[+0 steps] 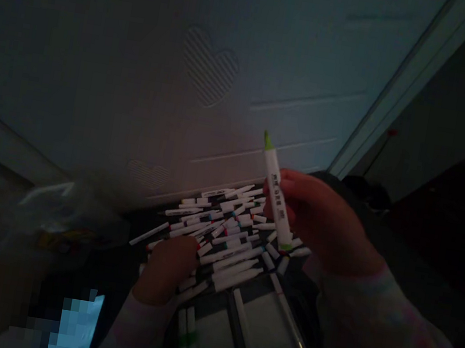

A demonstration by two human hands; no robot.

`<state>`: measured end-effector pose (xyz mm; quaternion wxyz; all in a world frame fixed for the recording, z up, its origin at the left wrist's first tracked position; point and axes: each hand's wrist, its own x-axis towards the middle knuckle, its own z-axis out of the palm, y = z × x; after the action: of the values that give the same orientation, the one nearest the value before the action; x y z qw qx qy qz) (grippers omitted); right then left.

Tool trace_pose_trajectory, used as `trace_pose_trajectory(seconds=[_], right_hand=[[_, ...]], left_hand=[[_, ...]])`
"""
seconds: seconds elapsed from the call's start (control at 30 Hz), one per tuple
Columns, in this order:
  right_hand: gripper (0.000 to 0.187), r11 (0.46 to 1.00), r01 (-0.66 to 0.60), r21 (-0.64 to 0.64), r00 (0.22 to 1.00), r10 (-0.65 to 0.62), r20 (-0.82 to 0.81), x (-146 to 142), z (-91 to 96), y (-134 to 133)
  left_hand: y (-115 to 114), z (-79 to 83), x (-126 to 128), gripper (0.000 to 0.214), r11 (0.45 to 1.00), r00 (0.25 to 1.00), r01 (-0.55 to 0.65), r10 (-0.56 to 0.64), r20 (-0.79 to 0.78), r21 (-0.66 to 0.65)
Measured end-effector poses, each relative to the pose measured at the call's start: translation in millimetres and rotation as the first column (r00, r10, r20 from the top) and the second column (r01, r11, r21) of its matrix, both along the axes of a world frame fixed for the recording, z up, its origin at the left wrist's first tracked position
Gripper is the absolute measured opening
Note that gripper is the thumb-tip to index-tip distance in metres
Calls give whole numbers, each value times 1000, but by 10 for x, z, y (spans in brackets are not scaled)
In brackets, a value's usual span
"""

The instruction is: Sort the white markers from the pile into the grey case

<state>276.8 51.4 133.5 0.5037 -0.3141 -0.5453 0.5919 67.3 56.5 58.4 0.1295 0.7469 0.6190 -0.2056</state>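
Observation:
A white marker (276,196) with a bare green tip and a green band at its lower end is held upright, leaning a little left, by my right hand (309,204). Its fingers are closed round the barrel. My left hand (168,267) reaches down among a heap of loose white markers and caps (229,250). The back of that hand faces me and hides its fingertips, so what it touches cannot be made out. Many markers in the heap show coloured ends, lying in different directions.
Behind the heap rises a pale panel (209,70) with striped heart shapes. A clear plastic bag (57,223) stands at left, near a bright pixelated screen (76,326). A white-edged case (248,341) lies in front. The scene is dim.

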Motion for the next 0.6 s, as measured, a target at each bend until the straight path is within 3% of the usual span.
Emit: trace_pose_trajectory(seconds=[0.07, 0.17, 0.4, 0.6], right_hand=[[22, 991, -129, -41, 982, 122, -143, 5, -7, 3], [19, 976, -205, -67, 948, 181, -261, 9, -16, -7], [17, 975, -209, -74, 930, 175, -322, 18, -12, -48], [18, 982, -185, -33, 940, 167, -296, 34, 33, -77]], left_hand=[[15, -26, -11, 24, 1000, 1000, 0, 0, 21, 7], [12, -52, -20, 25, 1000, 999, -1, 1, 46, 2], [1, -120, -39, 26, 1000, 996, -2, -1, 86, 28], [0, -60, -2, 22, 1000, 995, 8, -8, 103, 6]])
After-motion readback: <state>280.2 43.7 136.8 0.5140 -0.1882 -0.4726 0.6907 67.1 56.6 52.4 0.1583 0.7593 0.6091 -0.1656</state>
